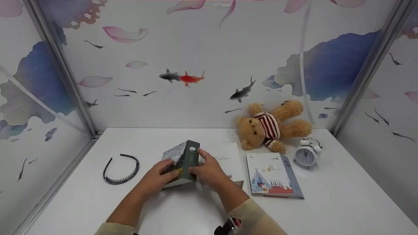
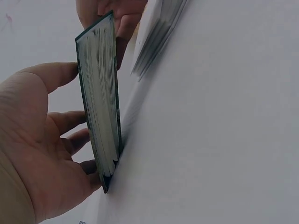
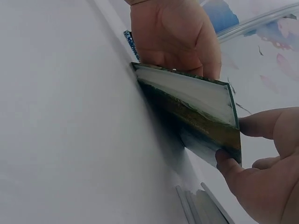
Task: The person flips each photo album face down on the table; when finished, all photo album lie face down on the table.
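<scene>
A thick hardcover book (image 1: 174, 161) with a dark green spine (image 1: 191, 160) and a picture cover stands tilted up on the white table, between both hands. My left hand (image 1: 153, 179) presses its fingertips and thumb against one cover. From the right, my right hand (image 1: 211, 171) pinches the book by the spine end, with thumb and fingers on different faces. The left wrist view shows the page edges (image 2: 100, 98) between the two covers, lower edge down at the tabletop. In the right wrist view, right-hand fingertips (image 3: 224, 158) sit on the cover near the corner.
A white booklet (image 1: 230, 160) lies behind my right hand. Right of it is a book with a tent picture (image 1: 269, 176). A teddy bear (image 1: 269, 127) in a striped top lies at the back wall, near a white alarm clock (image 1: 307, 153). A black toothed headband (image 1: 122, 178) lies left.
</scene>
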`<state>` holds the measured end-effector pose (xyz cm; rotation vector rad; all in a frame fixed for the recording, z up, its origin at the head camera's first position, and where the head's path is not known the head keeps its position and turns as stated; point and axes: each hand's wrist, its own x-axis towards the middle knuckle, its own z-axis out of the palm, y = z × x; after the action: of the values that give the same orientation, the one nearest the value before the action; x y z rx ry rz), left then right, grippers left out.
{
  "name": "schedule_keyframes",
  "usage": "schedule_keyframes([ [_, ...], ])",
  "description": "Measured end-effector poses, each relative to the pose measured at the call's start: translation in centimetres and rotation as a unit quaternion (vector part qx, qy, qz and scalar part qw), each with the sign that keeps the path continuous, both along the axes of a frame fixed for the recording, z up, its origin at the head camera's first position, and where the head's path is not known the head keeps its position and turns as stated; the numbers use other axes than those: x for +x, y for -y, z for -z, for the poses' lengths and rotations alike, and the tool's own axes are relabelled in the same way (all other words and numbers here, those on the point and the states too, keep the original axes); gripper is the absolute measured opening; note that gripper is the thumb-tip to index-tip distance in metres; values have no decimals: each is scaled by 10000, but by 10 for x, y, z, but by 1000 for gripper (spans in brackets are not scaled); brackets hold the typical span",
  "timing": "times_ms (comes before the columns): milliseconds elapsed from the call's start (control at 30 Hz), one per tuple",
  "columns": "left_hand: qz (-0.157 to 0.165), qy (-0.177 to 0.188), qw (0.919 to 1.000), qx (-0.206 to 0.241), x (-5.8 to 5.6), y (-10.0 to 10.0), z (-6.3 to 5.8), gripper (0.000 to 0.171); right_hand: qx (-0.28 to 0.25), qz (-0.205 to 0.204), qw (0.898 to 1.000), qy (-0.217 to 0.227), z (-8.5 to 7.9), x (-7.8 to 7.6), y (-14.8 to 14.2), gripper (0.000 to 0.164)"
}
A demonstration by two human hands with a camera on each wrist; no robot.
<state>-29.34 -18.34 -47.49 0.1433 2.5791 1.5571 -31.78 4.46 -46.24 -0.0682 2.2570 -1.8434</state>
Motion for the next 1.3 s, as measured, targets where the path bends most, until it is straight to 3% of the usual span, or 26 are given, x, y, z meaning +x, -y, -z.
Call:
schedule_keyframes([
  [133, -81, 11, 9998, -206, 0, 2, 1, 71, -133, -134, 9998, -62, 7, -2, 0, 81],
  [400, -71, -58, 9985, -540, 2, 0, -2, 75, -1174, -395, 9920, 244, 10, -6, -3, 81],
  [567, -81, -108, 9960, -885, 3, -1, -4, 75, -1431, -548, 9875, 359, 9, -5, -1, 78],
  [1000, -204, -442, 9875, -1501, 3, -1, 0, 73, -776, -1067, 9905, 377, 9, -1, 1, 71],
  [1300, -126, -305, 9898, -1389, 1, -1, -4, 70, -790, -868, 9916, 549, 5, -2, 1, 65],
])
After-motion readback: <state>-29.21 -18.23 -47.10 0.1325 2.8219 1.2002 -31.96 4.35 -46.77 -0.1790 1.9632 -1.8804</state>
